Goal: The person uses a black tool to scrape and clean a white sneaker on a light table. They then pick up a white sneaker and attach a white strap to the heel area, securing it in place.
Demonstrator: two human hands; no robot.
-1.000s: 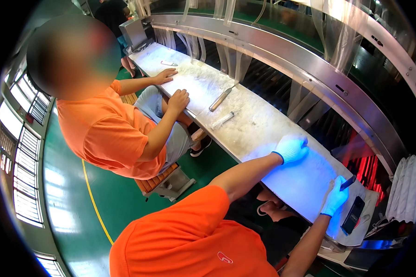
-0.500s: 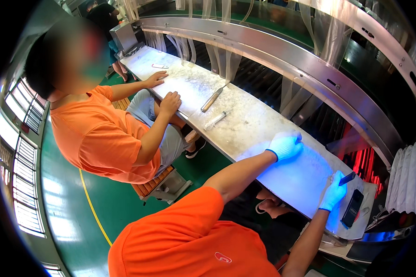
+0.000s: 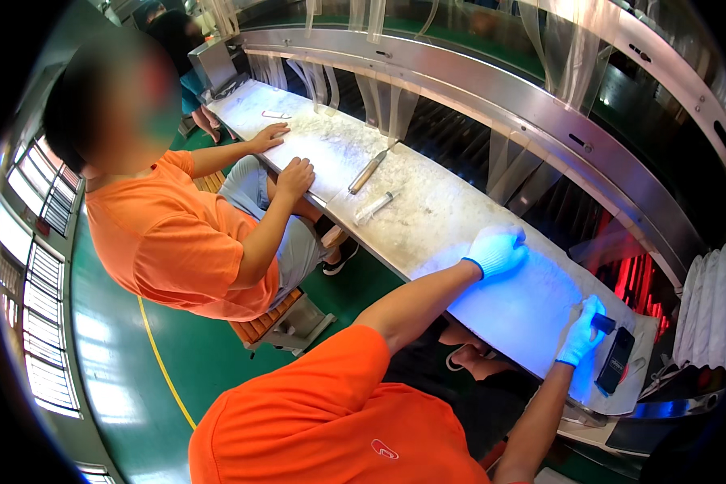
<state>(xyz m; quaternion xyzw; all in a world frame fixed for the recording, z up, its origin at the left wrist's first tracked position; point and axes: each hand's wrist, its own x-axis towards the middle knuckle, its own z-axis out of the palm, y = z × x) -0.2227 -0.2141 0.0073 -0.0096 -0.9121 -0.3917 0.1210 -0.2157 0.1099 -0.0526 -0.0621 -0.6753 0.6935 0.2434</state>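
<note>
1. Two gloved hands, both in white knitted gloves, are at the near right part of one long, pale, stained work table.
2. The left hand rests on the table with its fingers curled inward; whether anything is inside the curl, I cannot tell.
3. The right hand, farther right, is closed around one short, dark cylindrical tool, which juts out past the right side of the glove above the table's right end.
4. One pool of blue light covers the tabletop between the two hands and tints both gloves.
5. One black, flat, rectangular phone lies just right of the right hand, apart from it.
6. Left of the left hand, well apart, lie two objects: one clear, slim, syringe-like tube and, farther off, one metal tool with a brown handle.
7. At the far left end is one small, thin, red-and-white item, too small to make out.
8. One co-worker in an orange shirt sits at the left, two bare hands on the table edge, on one stool with wooden slats.
9. One bundle of white pleated fabric hangs at the right, beyond the phone.
</note>
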